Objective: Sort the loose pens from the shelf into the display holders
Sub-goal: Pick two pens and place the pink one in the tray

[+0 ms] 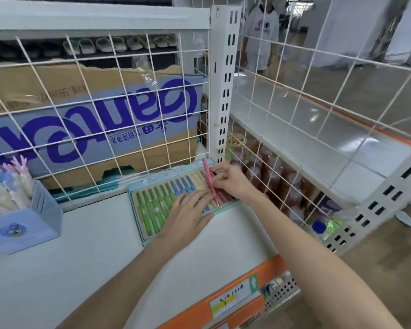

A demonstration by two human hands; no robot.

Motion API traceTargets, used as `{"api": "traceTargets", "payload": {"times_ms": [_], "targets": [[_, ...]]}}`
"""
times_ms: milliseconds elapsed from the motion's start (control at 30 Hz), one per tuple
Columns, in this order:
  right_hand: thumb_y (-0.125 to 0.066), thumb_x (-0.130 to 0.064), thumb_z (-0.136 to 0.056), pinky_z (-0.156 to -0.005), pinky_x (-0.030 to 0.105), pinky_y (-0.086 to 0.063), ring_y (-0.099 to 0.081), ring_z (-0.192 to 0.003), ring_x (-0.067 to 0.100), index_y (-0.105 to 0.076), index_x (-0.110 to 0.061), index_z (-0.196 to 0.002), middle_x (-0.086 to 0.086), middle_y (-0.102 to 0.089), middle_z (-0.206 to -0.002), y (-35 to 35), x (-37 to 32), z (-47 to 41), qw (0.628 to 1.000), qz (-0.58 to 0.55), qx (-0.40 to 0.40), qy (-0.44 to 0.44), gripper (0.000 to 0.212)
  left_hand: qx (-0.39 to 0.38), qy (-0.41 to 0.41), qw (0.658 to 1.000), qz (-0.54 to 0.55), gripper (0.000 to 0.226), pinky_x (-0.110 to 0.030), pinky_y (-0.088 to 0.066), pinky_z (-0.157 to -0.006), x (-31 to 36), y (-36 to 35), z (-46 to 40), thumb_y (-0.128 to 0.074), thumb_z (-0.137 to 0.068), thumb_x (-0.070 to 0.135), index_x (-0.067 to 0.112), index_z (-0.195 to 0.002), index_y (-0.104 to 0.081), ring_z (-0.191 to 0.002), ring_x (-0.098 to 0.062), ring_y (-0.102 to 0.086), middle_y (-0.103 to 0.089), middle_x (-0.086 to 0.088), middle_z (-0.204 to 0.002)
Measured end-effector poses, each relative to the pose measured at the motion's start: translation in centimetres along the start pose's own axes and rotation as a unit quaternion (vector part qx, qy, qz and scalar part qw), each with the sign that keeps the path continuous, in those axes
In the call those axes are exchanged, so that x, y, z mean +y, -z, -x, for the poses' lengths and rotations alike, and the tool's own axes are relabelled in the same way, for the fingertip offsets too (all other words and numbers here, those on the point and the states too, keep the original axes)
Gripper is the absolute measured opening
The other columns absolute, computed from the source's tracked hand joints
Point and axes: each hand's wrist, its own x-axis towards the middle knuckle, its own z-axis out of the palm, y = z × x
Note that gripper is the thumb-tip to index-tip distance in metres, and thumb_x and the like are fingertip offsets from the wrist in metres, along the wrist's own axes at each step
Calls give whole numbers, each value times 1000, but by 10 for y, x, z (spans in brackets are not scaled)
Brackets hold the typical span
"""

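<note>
A light-blue display tray (138,189) lies on the white shelf (81,257) against the wire grid. Its slots hold green pens (152,210) on the left, blue pens (183,186) in the middle and red ones at the right end. My left hand (188,213) lies flat on the tray with its fingers spread over the pens. My right hand (230,180) pinches a pink pen (209,179), which stands slanted over the tray's right slots.
A pale-blue box holder (22,231) with pastel pens stands at the shelf's left. A cardboard carton (93,115) sits behind the wire grid (119,67). A white upright post (223,79) rises just behind the tray. Bottled goods (282,179) fill the lower shelf to the right.
</note>
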Motion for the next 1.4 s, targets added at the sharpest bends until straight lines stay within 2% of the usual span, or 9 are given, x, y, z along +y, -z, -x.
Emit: {"api": "traceTargets", "payload": {"times_ms": [167, 333, 500, 600, 667, 733, 800, 933, 1400], "targets": [[-59, 8, -83, -64, 4, -44, -58, -57, -5, -58, 1, -114, 3, -64, -73, -6, 5, -7, 997, 66, -28, 24, 32, -30, -2, 998, -53, 45, -45, -35, -104, -1, -6, -3, -35, -90, 44, 23, -123, -57, -120, -17, -50, -55, 2, -128], [-60, 4, -82, -71, 18, -47, -58, -75, 11, -63, -2, -108, 8, -66, -92, -11, 8, -7, 991, 124, -15, 57, 26, -36, -13, 996, -82, 42, -49, -43, -97, -1, -9, -4, -36, -89, 39, 23, -113, -65, -115, -17, -55, -62, 1, -120], [-61, 2, -84, -58, 3, -35, -46, -64, 2, -68, -2, -104, 6, -60, -86, -13, 9, -9, 980, 174, -10, 92, 21, -31, -22, 995, -90, 44, -48, -43, -97, -3, -12, -4, -34, -90, 40, 21, -114, -66, -111, -17, -59, -64, 3, -117], [-56, 1, -87, -63, 0, -34, -51, -74, 7, -66, -5, -110, 9, -61, -98, -10, 8, -15, 975, 196, -2, 104, 26, -20, -28, 994, -100, 44, -47, -44, -96, -3, -14, -4, -34, -90, 39, 21, -115, -65, -110, -16, -60, -65, 4, -117], [-50, 3, -89, -78, 6, -36, -57, -96, 20, -64, -8, -117, 14, -61, -113, -12, 9, -22, 965, 229, -1, 125, 33, -15, -35, 993, -116, 43, -44, -46, -95, -3, -14, -3, -34, -90, 38, 22, -116, -65, -110, -15, -59, -65, 5, -117], [-45, 2, -91, -98, 28, -37, -51, -113, 29, -63, -14, -121, 16, -56, -122, -15, 9, -30, 952, 269, -7, 143, 39, -12, -43, 990, -136, 43, -39, -45, -96, -3, -14, -3, -33, -90, 37, 23, -118, -63, -111, -15, -58, -64, 5, -118], [-46, -11, -95, -102, 40, -33, -44, -116, 31, -59, -23, -126, 12, -52, -125, -17, 7, -35, 937, 322, -19, 135, 35, -10, -50, 987, -156, 43, -40, -40, -99, -4, -14, -2, -32, -91, 36, 22, -120, -62, -112, -16, -57, -63, 4, -120], [-65, -43, -83, -103, 39, -28, -37, -120, 27, -56, -28, -127, 7, -48, -126, -17, 4, -39, 929, 353, -38, 108, 47, -15, -55, 980, -190, 44, -40, -39, -98, -2, -15, -1, -31, -92, 35, 22, -122, -61, -114, -18, -56, -62, 3, -121], [-65, -40, -84, -102, 36, -25, -37, -119, 25, -57, -30, -127, 5, -46, -127, -12, 6, -43, 932, 335, -47, 131, 45, -18, -55, 975, -215, 46, -36, -46, -94, 1, -12, -2, -29, -92, 35, 23, -121, -62, -112, -16, -58, -64, 5, -120]]}}
